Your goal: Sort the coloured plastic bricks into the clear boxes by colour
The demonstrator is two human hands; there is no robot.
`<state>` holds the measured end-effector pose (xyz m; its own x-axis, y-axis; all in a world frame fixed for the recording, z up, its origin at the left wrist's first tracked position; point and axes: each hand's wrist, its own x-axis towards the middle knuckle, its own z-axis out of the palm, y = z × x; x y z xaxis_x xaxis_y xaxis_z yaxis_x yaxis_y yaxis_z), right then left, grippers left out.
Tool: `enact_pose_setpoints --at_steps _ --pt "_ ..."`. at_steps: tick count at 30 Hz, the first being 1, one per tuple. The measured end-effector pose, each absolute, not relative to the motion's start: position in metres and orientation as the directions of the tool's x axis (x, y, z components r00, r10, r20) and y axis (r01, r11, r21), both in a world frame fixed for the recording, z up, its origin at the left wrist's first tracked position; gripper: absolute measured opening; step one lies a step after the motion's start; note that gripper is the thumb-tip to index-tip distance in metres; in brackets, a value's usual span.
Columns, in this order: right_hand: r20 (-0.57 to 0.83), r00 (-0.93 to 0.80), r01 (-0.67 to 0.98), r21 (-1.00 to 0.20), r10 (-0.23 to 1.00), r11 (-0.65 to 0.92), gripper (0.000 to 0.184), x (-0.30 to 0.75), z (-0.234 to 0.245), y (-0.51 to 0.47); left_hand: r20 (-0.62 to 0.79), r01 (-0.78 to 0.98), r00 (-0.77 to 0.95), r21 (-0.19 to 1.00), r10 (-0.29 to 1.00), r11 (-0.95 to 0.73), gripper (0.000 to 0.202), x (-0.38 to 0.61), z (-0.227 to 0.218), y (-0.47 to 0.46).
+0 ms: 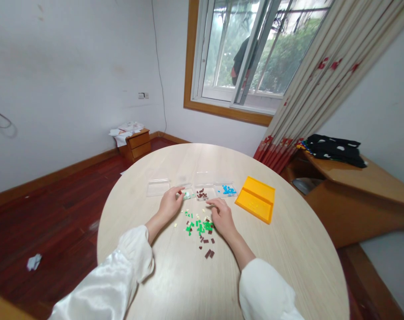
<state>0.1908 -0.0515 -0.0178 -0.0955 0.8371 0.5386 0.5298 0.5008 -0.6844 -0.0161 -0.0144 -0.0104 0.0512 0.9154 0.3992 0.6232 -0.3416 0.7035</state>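
My left hand point(170, 202) is closed in a pinch on a small dark brown piece point(180, 192), beside a clear box point(188, 194) with a few light and green bits. My right hand point(222, 216) hovers at the right of a loose pile, fingers loosely bent and apart, with nothing visible in them. Spread between the hands are small flat green pieces point(202, 227), brown pieces point(206, 241) and pale yellow pieces point(176, 225). Just beyond lie brown pieces point(201, 194) in one clear box point(210, 194) and blue pieces point(228, 190) in another.
A clear box point(158, 187) lies at the far left of the row. To the right, an open yellow case point(255, 200) rests on the round table point(282, 266). A wooden desk point(371, 186) with dark cloth point(335, 150) stands beyond the table's right edge. Someone point(243, 60) shows through the window.
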Motion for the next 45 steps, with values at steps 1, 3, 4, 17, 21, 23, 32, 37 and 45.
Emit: enact_pose_setpoints --at_steps 1,3,4,17,21,23,32,37,45 --pt "0.538 -0.084 0.528 -0.69 0.839 0.495 0.034 0.192 -0.018 -0.051 0.399 0.626 0.073 0.696 0.914 -0.353 0.024 -0.016 -0.011 -0.015" --pt "0.54 -0.059 0.525 -0.699 0.84 0.486 0.034 0.196 -0.019 -0.049 0.394 0.64 0.133 0.666 0.91 -0.382 0.02 -0.016 -0.012 -0.015" --pt "0.541 -0.045 0.522 -0.704 0.84 0.481 0.034 0.197 -0.019 -0.048 0.388 0.651 0.161 0.649 0.907 -0.393 0.017 -0.016 -0.012 -0.016" --pt "0.478 -0.206 0.531 -0.678 0.854 0.508 0.029 0.203 -0.01 -0.072 0.446 0.679 0.158 0.598 0.881 -0.425 0.019 -0.023 -0.009 -0.014" --pt "0.42 -0.301 0.545 -0.661 0.856 0.516 0.032 0.204 -0.005 -0.082 0.468 0.632 0.195 0.613 0.862 -0.475 0.017 -0.018 -0.001 -0.021" --pt "0.405 -0.318 0.555 -0.654 0.857 0.514 0.032 0.204 -0.005 -0.082 0.423 0.625 0.258 0.612 0.869 -0.484 0.018 -0.016 0.003 -0.025" --pt "0.394 -0.299 0.572 -0.655 0.869 0.494 0.034 0.207 -0.006 -0.08 0.21 0.639 0.476 0.585 0.854 -0.5 0.024 -0.015 0.009 -0.032" --pt "0.374 -0.341 0.567 -0.65 0.863 0.506 0.033 0.206 -0.006 -0.081 0.187 0.627 0.491 0.602 0.851 -0.494 0.028 -0.019 0.009 -0.03" --pt "0.382 -0.283 0.583 -0.659 0.88 0.474 0.032 0.207 -0.009 -0.078 0.218 0.556 0.449 0.691 0.867 -0.461 0.024 -0.028 0.01 -0.029"
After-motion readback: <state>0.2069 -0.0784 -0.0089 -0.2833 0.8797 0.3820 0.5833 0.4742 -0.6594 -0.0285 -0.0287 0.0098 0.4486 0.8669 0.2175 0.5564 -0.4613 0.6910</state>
